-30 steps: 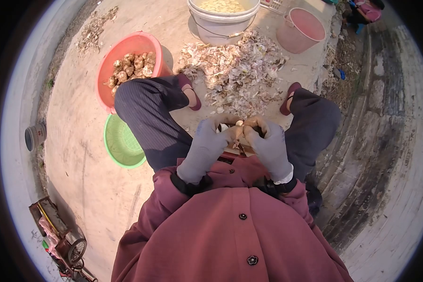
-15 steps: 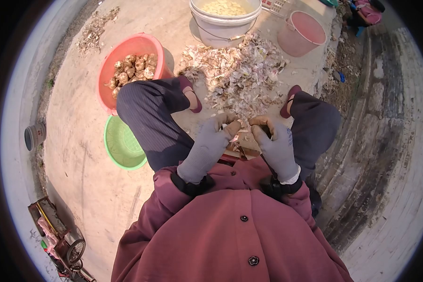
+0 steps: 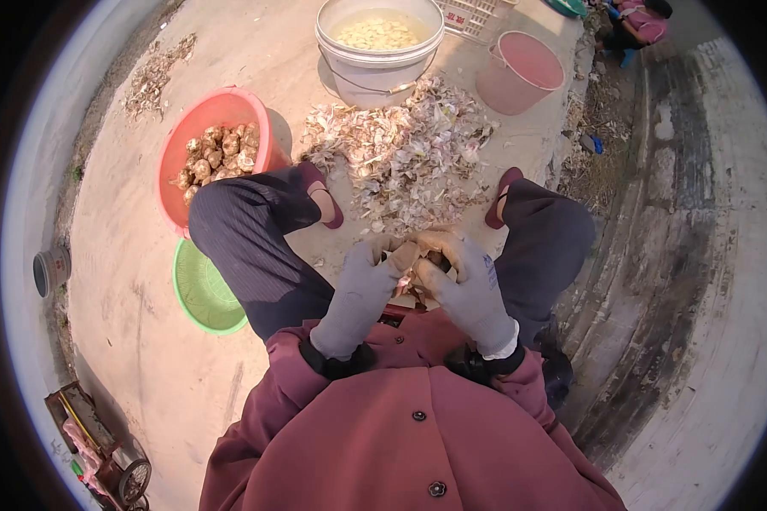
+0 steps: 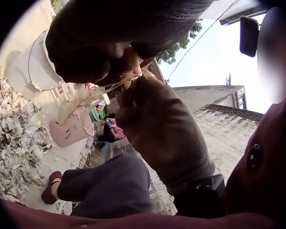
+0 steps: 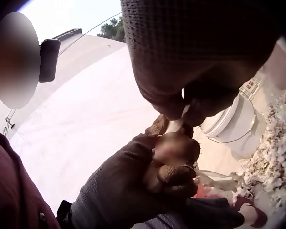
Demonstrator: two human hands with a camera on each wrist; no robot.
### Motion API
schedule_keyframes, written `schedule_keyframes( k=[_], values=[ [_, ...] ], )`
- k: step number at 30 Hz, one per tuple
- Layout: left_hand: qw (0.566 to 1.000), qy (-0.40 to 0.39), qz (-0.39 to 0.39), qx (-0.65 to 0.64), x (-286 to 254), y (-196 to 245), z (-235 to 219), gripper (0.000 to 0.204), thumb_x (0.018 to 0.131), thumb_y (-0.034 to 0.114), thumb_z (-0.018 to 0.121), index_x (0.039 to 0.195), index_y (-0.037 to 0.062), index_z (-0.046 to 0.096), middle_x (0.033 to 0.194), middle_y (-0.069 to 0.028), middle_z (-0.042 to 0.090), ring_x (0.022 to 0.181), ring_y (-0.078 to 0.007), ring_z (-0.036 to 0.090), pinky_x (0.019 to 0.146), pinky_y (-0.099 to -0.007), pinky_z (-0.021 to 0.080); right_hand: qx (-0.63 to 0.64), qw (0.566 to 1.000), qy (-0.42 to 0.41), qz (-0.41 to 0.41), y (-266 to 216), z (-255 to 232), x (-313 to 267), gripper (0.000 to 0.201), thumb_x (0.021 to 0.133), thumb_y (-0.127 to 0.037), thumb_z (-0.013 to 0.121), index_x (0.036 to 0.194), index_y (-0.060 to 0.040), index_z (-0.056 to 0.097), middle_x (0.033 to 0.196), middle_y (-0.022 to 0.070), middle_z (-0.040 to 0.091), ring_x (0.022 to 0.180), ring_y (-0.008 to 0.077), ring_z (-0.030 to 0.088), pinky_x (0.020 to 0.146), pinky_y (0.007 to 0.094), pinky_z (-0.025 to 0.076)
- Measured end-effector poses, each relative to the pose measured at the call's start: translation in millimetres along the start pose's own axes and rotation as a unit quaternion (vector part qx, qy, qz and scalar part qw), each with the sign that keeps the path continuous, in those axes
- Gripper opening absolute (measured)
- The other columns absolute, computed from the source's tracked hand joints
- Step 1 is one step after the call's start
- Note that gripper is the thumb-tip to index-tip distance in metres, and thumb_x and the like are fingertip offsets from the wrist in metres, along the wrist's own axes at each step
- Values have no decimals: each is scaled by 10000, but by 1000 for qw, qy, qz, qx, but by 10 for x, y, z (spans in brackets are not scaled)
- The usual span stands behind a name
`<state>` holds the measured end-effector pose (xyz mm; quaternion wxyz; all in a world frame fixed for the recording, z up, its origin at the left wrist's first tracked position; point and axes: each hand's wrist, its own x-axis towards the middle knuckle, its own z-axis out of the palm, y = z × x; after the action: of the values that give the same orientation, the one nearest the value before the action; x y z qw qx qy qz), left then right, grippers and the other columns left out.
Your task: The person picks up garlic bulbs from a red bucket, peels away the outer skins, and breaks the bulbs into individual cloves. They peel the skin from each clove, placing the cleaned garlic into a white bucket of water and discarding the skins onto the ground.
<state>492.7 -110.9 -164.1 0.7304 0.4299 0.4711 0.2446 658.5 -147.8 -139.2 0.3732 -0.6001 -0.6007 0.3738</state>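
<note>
Both hands wear grey gloves with brown, soiled fingers and meet in front of the lap in the head view. My left hand (image 3: pixel 355 288) grips a pale garlic clove (image 4: pixel 133 61) between thumb and fingers. Close against it, my right hand (image 3: pixel 467 288) pinches papery garlic skin (image 5: pixel 185 112) at the clove's end. Thin strands of skin trail below the fingers in the left wrist view. Most of the clove is hidden by the fingers. Beneath the hands, a few scraps of skin (image 3: pixel 407 289) show near the lap.
A heap of garlic skins (image 3: pixel 400 153) lies on the ground between the feet. Beyond it stand a white bucket (image 3: pixel 375 81) of peeled cloves in water and a pink bucket (image 3: pixel 516 85). Leftward are a red basin (image 3: pixel 172 162) of garlic bulbs and a green basket (image 3: pixel 204 294). A person (image 3: pixel 643 24) sits far right.
Half a second ago the right hand was drawn apart from the left; now it is back against it at the clove. The head view has shifted, with the scene sitting lower and further left.
</note>
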Motion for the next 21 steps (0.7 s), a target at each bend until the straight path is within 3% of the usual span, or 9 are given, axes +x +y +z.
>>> schedule_keyframes(
  k=[4,6,8,10,12,14,15,17,21],
  values=[
    [997,44,-5,-70,-4,6,127,396,965,433,653,896,42,647,742,57,550,672,-18,466,571,-209,381,27,999,27,6,54,13,-54,264,865,-101,633,1114,-13,641,1026,145,624,893,276,630,794,344,503],
    [998,50,45,9,60,-54,84,401,971,436,643,900,41,648,738,59,538,669,-17,448,570,-211,371,54,997,44,19,79,80,-43,241,863,-93,633,1090,-14,642,1004,137,623,861,261,626,776,337,502],
    [999,35,15,14,-44,9,111,404,996,432,603,895,43,645,736,69,515,668,-20,421,580,-209,360,80,994,47,64,17,52,-58,194,856,-73,622,1041,-15,637,971,120,618,811,231,613,751,320,496],
    [996,29,7,-80,2,49,125,412,1020,424,557,889,43,640,727,79,491,673,-24,401,592,-208,353,31,998,52,29,18,42,-25,172,850,-52,614,1018,-17,626,949,106,609,793,205,605,732,308,489],
    [999,-6,29,-36,-2,136,65,427,1031,436,526,926,40,645,766,79,503,674,-23,394,594,-210,348,45,996,79,-3,62,58,-42,176,840,-22,613,1016,-15,617,945,105,604,787,193,602,716,303,484],
    [999,-43,33,-9,-36,198,59,339,1026,343,559,1009,19,657,842,54,555,709,-20,454,619,-207,391,73,994,83,15,52,37,-23,179,834,6,608,1012,-14,604,952,111,602,799,202,602,722,302,483],
    [994,-59,-7,-86,-68,176,84,270,1002,232,588,1088,-17,650,943,20,608,763,-30,530,655,-208,442,72,993,85,33,44,25,-22,180,834,10,606,1012,-15,601,958,117,604,802,209,601,728,304,484],
    [996,-53,-8,-69,-62,158,67,252,982,186,592,1097,-32,649,952,7,627,781,-39,557,670,-212,459,72,992,86,50,53,15,-22,181,833,13,604,1012,-16,598,964,122,605,805,216,601,734,306,485],
    [997,6,54,60,-26,66,57,248,936,140,606,1072,-58,668,884,-19,668,767,-52,589,664,-225,474,-9,993,105,-54,99,73,-31,183,836,0,616,1018,-20,604,958,125,602,803,236,612,720,324,490]
  ],
)
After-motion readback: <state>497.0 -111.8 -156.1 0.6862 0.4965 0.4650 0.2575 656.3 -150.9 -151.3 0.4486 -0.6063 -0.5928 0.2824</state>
